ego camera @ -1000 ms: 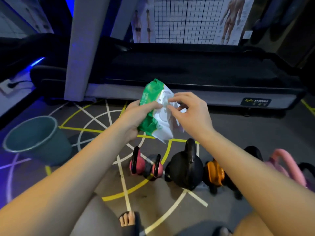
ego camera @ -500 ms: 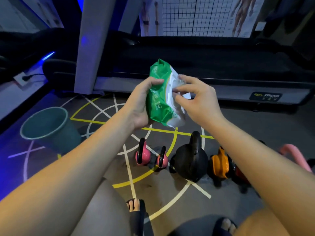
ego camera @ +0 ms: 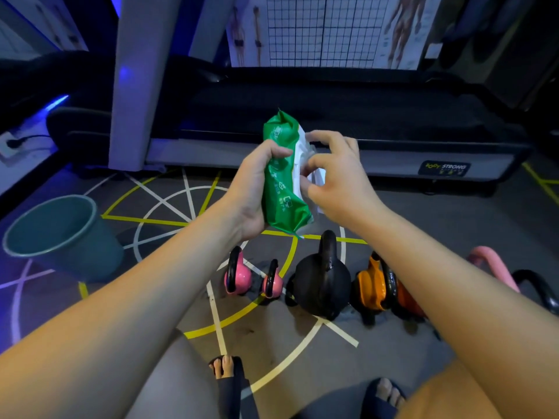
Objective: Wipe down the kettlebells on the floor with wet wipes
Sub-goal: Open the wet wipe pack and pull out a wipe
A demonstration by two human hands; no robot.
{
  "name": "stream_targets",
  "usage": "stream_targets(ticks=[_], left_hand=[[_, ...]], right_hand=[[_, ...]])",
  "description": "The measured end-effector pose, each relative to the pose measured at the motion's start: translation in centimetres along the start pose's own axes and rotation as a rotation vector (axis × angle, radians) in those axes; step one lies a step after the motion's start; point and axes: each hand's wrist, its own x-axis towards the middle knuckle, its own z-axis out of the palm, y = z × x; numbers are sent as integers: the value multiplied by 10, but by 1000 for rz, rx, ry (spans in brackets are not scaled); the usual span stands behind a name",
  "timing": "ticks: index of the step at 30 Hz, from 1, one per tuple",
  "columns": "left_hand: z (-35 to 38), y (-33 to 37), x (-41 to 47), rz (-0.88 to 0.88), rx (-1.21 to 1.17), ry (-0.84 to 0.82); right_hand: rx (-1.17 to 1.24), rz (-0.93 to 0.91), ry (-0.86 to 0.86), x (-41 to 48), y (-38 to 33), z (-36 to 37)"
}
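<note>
My left hand (ego camera: 252,192) grips a green and white wet wipes pack (ego camera: 282,179), held upright in front of me. My right hand (ego camera: 334,176) has its curled fingertips at the pack's white front, at the opening; what they pinch is hidden. Below on the floor stands a row of kettlebells: two small pink ones (ego camera: 239,275) (ego camera: 272,284), a large black one (ego camera: 322,281), an orange one (ego camera: 373,285), and further right a pink handle (ego camera: 491,264) beside a black handle (ego camera: 537,285), partly behind my right forearm.
A teal bucket (ego camera: 60,237) stands on the floor at the left. A treadmill (ego camera: 332,116) runs across behind the kettlebells, with a grey post (ego camera: 136,80) at its left. My sandalled feet (ego camera: 230,376) are at the bottom. The floor has yellow and white lines.
The pack has been turned more upright, its green back toward me, and my right fingers have shifted along its white front. The view has tilted down slightly.
</note>
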Motion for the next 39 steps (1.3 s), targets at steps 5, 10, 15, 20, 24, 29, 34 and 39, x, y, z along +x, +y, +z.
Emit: stream_targets(ticks=[5,10,15,20,24,29,34,39], left_hand=[[-1,-2,2,32,5,65],[-10,1,1,-11,-35,138],[-18,9,-2,-1,-58,232],[-20,9,-3,-15,-41,237],[-10,5,-4,-30,-34,236],[-4,1,-2,-1,-100,267],[0,1,2,39,-166,334],[3,-5,7,36,-234,504]], right_hand=[[9,-9,-48,-1,3,5],[209,12,10,0,1,-3],[519,105,39,-2,-4,-19],[1032,331,277,5,2,-38],[1187,420,381,7,-4,-56],[1265,469,538,8,-16,-76],[1248,435,655,8,-17,-88],[1210,387,822,10,-8,-98]])
